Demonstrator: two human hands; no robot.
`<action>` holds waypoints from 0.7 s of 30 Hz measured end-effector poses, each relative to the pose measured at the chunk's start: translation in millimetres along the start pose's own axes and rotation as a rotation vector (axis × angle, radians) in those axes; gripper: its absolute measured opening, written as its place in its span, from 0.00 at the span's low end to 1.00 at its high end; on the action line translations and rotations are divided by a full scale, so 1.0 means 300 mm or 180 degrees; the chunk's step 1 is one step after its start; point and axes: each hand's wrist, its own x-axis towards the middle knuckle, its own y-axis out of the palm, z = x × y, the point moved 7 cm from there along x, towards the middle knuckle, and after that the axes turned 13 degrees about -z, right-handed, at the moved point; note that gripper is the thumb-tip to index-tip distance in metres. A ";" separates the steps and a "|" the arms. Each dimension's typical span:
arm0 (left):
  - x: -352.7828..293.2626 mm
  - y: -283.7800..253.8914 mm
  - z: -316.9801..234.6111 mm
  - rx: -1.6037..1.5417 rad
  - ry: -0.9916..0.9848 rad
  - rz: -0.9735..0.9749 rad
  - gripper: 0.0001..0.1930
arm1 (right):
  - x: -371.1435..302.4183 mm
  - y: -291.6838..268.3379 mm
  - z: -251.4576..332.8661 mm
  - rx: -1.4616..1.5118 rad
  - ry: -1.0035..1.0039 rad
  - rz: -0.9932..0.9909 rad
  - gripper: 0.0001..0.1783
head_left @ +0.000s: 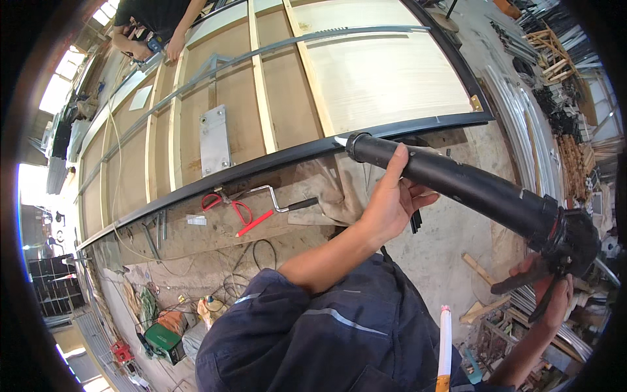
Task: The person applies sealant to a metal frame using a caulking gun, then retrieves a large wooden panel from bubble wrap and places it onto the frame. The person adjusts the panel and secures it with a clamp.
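Black, white-tipped and tubular, the caulking gun (457, 178) is clasped by the left hand (390, 208) and, seemingly, the right hand (557, 304).

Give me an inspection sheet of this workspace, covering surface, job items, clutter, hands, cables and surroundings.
Surface: tan work surface, marked and worn.
Job items: black caulking gun held across the view; its white nozzle is at the edge of the black frame, contact unclear.
Clutter: red stick and black-gripped crank lie beside the frame.
Hands: left hand supports the barrel; right hand grips the handle end, partly hidden.
Cables: dark cables loop near the work surface's lower edge.
Surroundings: another person's hands at the frame's far side; green box at lower left; cigarette in the lower foreground.
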 end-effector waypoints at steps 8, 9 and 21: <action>0.044 0.002 -0.043 -0.0021 -0.0135 0.0013 0.34 | 0.089 0.026 0.077 -0.0421 0.0032 -0.0281 0.46; 0.053 0.006 -0.042 -0.0025 -0.0137 0.0023 0.34 | 0.094 0.022 0.089 -0.0517 0.0001 -0.0272 0.44; 0.204 0.296 0.148 0.0245 -0.1099 0.0792 0.37 | 0.027 -0.155 0.234 -0.1188 0.0200 -0.1352 0.32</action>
